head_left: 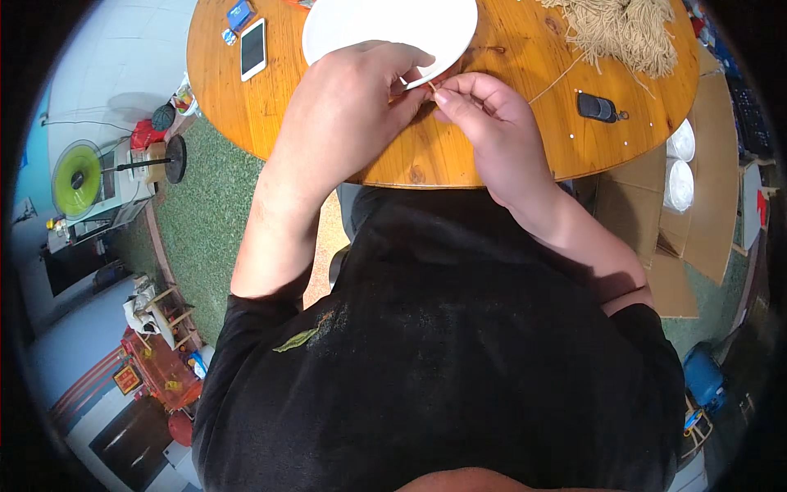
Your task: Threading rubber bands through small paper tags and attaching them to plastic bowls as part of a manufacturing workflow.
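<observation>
A white round plate-like disc (392, 31) is at the far middle of the wooden table, cut off by the top of the view. My left hand (348, 102) grips its near rim, thumb and fingers closed on the edge. Just right of that, my right hand (500, 123) pinches the end of a thin tan string (433, 87) between thumb and forefinger, close to the rim. A strand (559, 79) of the same colour runs from behind my right hand toward a heap of tan string (627, 37) at the far right. The disc's underside is hidden.
On the round wooden table (234, 115) lie a white phone (254, 49) and a small blue box (239, 15) at left, and a black key fob (596, 107) at right. Cardboard (697, 213) stands beyond the right edge; a green fan (78, 179) is at left.
</observation>
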The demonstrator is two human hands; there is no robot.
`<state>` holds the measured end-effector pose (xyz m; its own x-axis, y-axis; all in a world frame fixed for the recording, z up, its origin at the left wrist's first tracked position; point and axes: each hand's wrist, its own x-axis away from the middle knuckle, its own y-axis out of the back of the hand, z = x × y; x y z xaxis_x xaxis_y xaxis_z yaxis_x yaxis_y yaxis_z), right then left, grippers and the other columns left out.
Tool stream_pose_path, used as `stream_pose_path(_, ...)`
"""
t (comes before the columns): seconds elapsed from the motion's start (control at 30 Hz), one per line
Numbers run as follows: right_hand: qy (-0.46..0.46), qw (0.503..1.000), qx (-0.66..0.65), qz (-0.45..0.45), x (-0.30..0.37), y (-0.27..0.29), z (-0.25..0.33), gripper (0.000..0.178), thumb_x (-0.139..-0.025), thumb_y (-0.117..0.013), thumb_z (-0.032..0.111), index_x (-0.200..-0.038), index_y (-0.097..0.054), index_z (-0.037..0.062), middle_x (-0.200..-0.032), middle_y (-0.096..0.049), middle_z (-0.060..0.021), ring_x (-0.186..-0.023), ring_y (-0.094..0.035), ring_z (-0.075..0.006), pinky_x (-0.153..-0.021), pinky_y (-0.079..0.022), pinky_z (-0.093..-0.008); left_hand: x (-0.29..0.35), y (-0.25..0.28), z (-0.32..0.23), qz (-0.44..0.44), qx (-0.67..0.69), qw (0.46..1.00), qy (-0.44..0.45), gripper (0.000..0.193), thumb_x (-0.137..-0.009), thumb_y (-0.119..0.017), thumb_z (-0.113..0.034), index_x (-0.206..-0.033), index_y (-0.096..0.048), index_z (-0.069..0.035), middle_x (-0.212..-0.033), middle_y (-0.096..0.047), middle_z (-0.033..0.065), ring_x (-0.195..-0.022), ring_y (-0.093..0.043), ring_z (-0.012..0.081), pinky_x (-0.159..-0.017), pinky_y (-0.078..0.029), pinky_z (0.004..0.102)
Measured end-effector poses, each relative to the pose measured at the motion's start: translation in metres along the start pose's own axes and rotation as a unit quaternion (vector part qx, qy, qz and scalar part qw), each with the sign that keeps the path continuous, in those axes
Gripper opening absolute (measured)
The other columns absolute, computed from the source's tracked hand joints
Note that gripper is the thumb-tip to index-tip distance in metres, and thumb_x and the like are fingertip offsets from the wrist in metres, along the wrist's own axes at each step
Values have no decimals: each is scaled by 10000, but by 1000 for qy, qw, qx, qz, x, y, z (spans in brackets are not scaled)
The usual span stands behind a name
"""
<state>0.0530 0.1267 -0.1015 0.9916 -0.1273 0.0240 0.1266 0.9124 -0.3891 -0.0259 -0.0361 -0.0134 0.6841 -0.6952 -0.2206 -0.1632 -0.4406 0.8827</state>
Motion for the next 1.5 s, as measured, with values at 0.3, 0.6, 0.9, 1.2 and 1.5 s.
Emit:
stream_pose_path(0.3, 6, 999, 44, -18, -2, -2, 1, 192, -1041, -694, 151, -1066, -744, -33, -969, -752, -39, -908, -675, -84, -830, -532, -248, 0, 3, -1, -1, 6, 1000, -7, 319, -872, -839, -113, -1170, -767, -25, -952, -755, 156, -848, -751, 273, -776, -612, 362)
stream_pose_path(0.6, 17, 998, 54, -13, -5, 0, 2, 193, -1038, -697, 142, -1066, -753, -41, -956, -759, -53, -900, -690, -97, -821, -543, -256, -5, 22, 2, 87, 86, 992, -27, 215, -981, -703, -71, -1178, -747, 4, -989, -776, 160, -929, -765, 273, -828, -591, 360)
stream_pose_path(0.9, -9, 995, 91, -31, -3, -2, 8, 226, -1027, -723, 174, -1082, -754, -42, -924, -753, -59, -847, -706, -104, -775, -555, -251, -23, 22, 22, 126, 117, 984, -44, 176, -995, -722, -124, -1122, -786, -21, -934, -775, 197, -876, -770, 339, -777, -599, 381)
stream_pose_path(1.2, -22, 996, 77, -27, -4, 2, 13, 229, -1028, -736, 199, -1084, -743, -23, -889, -727, -25, -784, -663, -65, -712, -528, -224, -29, 17, 21, 172, 125, 977, 2, 120, -1055, -661, -57, -1124, -718, 23, -942, -756, 77, -905, -724, 125, -829, -577, 277)
stream_pose_path(1.5, 22, 985, 165, 50, 6, 24, 19, 156, -1063, -691, 172, -1074, -689, 17, -942, -709, -18, -845, -647, -72, -788, -537, -239, -12, 20, 23, 29, 212, 976, 37, 159, -1083, -635, -74, -1155, -696, 54, -1033, -769, 65, -980, -723, 126, -899, -577, 280)
